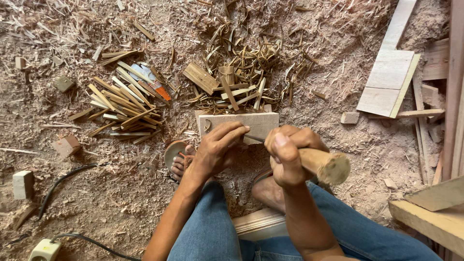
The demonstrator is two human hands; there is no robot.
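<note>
My left hand (pixel 217 147) rests with its fingers closed on the near edge of a pale rectangular wood block (pixel 261 121) that lies on the sawdust floor. A thin wooden strip (pixel 254 138) shows between the two hands at the block's edge. My right hand (pixel 288 154) is closed around a thick round wooden handle (pixel 328 166), whose cut end points right; its far end is hidden by the hand. My knees in blue jeans and a sandalled foot (pixel 178 162) sit just below the block.
A pile of cut wooden sticks (pixel 123 108) lies to the left, curled shavings and offcuts (pixel 241 72) behind the block. Planks (pixel 389 79) and beams (pixel 435 212) lie at right. A black cable (pixel 63 181) and a white plug block (pixel 44 250) sit at lower left.
</note>
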